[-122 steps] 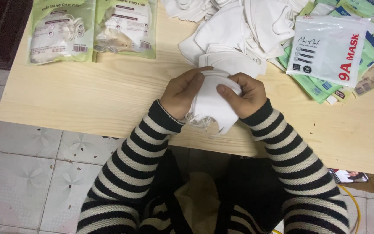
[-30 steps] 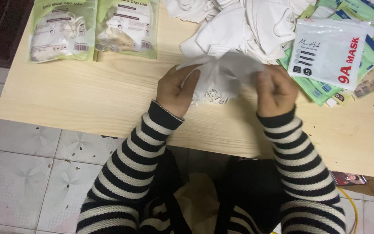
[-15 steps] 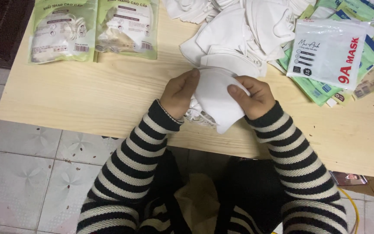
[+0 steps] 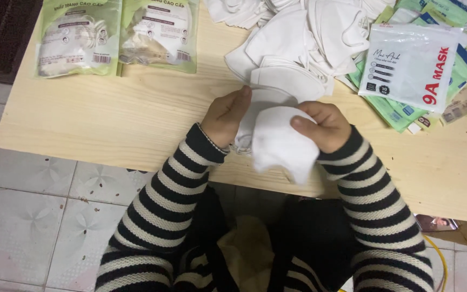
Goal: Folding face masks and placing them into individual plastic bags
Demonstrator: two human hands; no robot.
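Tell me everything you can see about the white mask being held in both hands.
The white mask looks like soft, matte, non-woven fabric, folded flat with a curved outline and a lower corner hanging past the table's front edge. The left hand grips its left side and the right hand its right, thumb pressed on top. More white material bunches behind it. It is held just in front of the pile of loose white masks.

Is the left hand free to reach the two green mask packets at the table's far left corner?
Probably not yet: the left hand and right hand both grip a white folded mask. The bare wooden table before the green packets is unobstructed.
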